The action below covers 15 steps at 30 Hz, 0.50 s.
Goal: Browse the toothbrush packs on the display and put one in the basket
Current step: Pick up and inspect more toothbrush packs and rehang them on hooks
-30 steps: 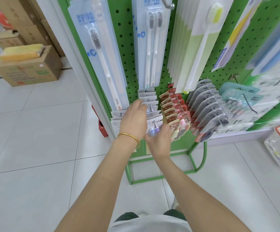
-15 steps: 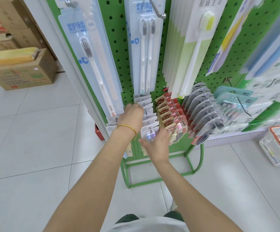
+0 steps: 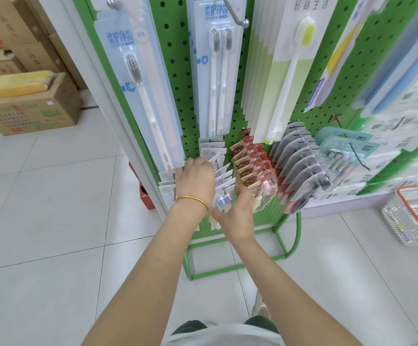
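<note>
The front pack [image 3: 224, 201], a white card with purple and blue brush heads, hangs at the outer end of a low hook on the green pegboard [image 3: 175, 71], foremost in a row of white packs [image 3: 219, 168]. The right hand [image 3: 238, 212] is under it and grips its lower part, thumb to the left and fingers up along its right edge. The left hand [image 3: 196, 176], a gold bangle [image 3: 193, 199] on its wrist, lies on top of the row, knuckles up, fingers bent down among the cards. The fingertips are hidden, so whether they pinch a card cannot be told. Just right of the row hang red packs [image 3: 253, 163], then clear packs [image 3: 300, 166], then teal packs [image 3: 342, 143], each on its own hook. Above them hang tall packs [image 3: 218, 66] holding full-length brushes. The basket [image 3: 397, 221], white mesh with an orange rim, stands on the tiled floor [image 3: 40, 221] at the far right, well apart from both hands; no pack can be made out in the part that shows. A cardboard box [image 3: 33, 111] stands on the floor at the far left.
</note>
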Available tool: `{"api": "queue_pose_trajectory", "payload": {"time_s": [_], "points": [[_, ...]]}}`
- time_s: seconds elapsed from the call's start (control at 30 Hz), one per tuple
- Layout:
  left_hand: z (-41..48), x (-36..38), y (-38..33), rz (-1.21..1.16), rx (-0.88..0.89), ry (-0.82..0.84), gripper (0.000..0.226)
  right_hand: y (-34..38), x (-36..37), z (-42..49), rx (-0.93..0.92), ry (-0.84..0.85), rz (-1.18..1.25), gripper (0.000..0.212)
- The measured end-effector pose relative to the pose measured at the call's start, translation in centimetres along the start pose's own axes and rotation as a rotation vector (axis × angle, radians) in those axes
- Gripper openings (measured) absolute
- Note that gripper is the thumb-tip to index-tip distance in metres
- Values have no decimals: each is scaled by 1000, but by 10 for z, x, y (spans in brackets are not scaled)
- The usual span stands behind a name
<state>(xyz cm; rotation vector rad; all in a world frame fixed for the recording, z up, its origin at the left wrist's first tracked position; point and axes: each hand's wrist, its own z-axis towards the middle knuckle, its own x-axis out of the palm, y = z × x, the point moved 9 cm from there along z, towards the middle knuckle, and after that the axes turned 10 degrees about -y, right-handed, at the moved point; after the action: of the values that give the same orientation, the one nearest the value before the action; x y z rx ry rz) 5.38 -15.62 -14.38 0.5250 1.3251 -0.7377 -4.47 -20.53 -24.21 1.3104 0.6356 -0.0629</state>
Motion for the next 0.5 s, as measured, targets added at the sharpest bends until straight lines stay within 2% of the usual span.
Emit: {"api": "queue_pose_trajectory", "payload": {"time_s": [0.5], "points": [[-41,-14,-4,93,-98,-52,40,3,-17,-19,3,46,15,105]]}}
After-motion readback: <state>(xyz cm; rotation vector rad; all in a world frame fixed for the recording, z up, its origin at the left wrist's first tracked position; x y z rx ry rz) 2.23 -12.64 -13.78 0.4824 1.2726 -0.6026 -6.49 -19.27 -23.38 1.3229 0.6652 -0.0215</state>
